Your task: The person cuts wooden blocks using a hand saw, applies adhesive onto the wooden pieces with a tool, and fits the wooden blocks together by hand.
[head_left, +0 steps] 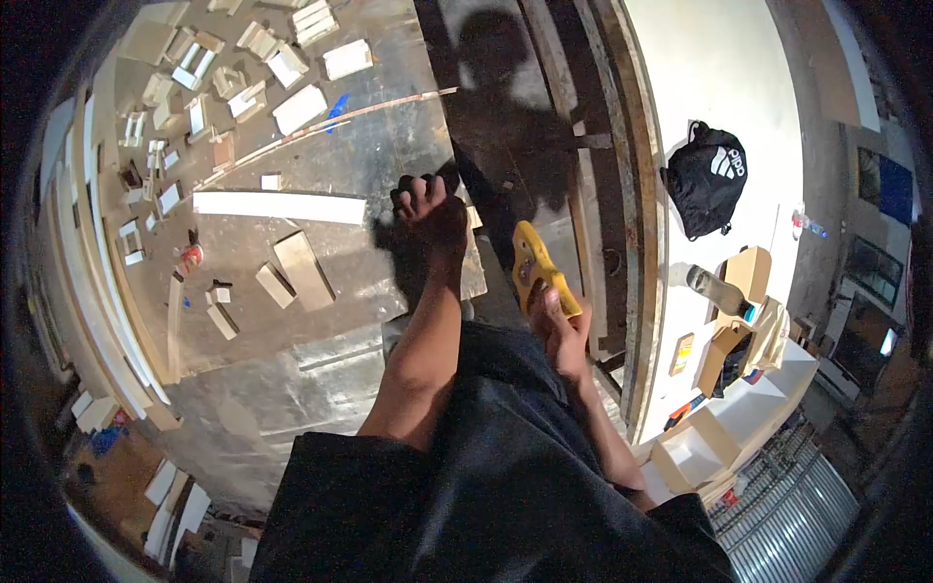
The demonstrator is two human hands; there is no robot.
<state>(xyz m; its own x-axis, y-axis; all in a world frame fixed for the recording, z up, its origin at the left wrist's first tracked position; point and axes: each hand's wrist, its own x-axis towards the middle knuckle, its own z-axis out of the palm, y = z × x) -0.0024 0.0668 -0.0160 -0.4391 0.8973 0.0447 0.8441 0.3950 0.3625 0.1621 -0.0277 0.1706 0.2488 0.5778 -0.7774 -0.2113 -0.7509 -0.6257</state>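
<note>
Near the right edge of the brown work table (340,257), my left hand (432,216) is closed, its fingers curled among dark shapes; what they hold, if anything, cannot be made out. A small pale wood piece (473,217) shows just right of its wrist. My right hand (561,335) grips the yellow handle of a saw (546,272), lower and to the right, over the dark gap beside the table. The saw's blade is hard to tell from shadow. Left of my left hand lies a long white strip (282,206).
Small wood assemblies (199,58) and blocks (296,272) cover the table's left part. A thin wooden strip (340,121) lies beyond the white one. On the pale surface at right are a black bag (708,183), a bottle (717,290) and open cardboard boxes (695,447).
</note>
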